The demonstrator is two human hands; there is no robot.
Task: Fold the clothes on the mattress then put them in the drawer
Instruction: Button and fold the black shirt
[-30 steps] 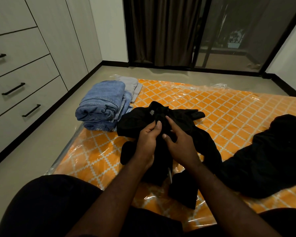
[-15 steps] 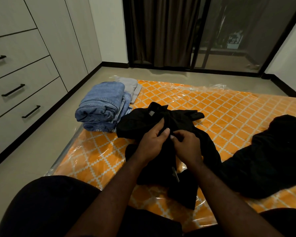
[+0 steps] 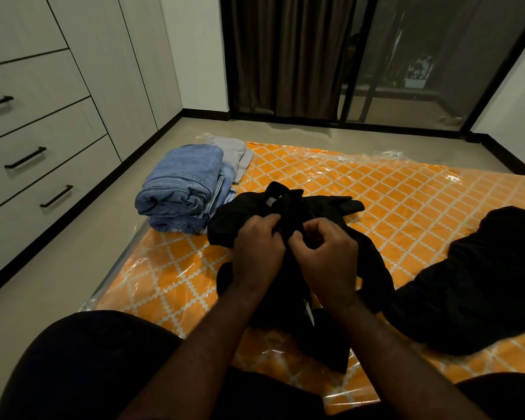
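A black collared shirt (image 3: 322,204) lies crumpled on the orange patterned mattress (image 3: 391,189), which is wrapped in clear plastic. My left hand (image 3: 256,253) and my right hand (image 3: 326,253) sit close together over the shirt's front, both with fingers curled and pinching its fabric near the placket. A second black garment (image 3: 482,280) lies in a heap at the right. Folded blue jeans (image 3: 179,186) are stacked at the mattress's near-left corner, with a folded grey garment (image 3: 235,153) behind them. The white drawers (image 3: 43,159) with black handles are shut at the left.
Bare floor (image 3: 58,268) runs between the mattress and the drawer unit. Dark curtains (image 3: 285,56) and a glass sliding door (image 3: 422,71) stand at the back. My knees in dark cloth fill the bottom of the view.
My right hand has gone from flat fingers to a curled pinch on the shirt. Both hands have drawn closer together on the shirt's front.
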